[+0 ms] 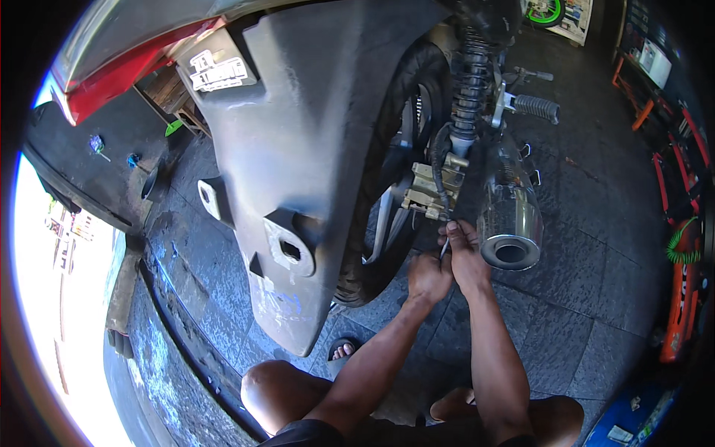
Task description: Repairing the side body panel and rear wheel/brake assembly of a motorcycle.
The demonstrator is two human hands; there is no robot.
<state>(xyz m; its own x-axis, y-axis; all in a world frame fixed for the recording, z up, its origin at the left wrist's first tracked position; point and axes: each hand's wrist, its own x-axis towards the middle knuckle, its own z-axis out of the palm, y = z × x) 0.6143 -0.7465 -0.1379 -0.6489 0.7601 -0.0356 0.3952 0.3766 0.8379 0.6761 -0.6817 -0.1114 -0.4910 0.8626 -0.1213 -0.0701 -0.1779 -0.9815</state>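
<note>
Two bare hands meet just below a single brake caliper [432, 190] at the motorcycle's rear wheel, with one slim metal shaft [445, 250] between them. The left hand [430, 278] is curled in a loose fist about the shaft's lower end, most of its fingers turned out of sight. The right hand [465, 253] has its thumb and fingers bunched at the upper end, next to the caliper's underside; I cannot tell whether they pinch the shaft or something smaller, as the fingertips cover the spot. Both wrists angle upward and inward, the right slightly higher, and two forearms run down to dark sleeves cut off by the lower edge.

Around the hands stand one chrome muffler [510, 216], right of the right hand, and one coil-spring shock absorber [468, 82] above the caliper, its top lost in shadow. One ribbed footpeg [536, 109] juts out beyond it. The one tyre [417, 71] is largely hidden behind a grey rear fender [298, 127], which carries two slotted tabs [301, 262].

Below are two bent knees and one sandalled foot [342, 349]; the other foot is mostly covered by the right forearm. Farther out, one green-rimmed wheel [547, 11] is cut off at the top, and one green coiled hose [679, 242] hangs near the right rim.
</note>
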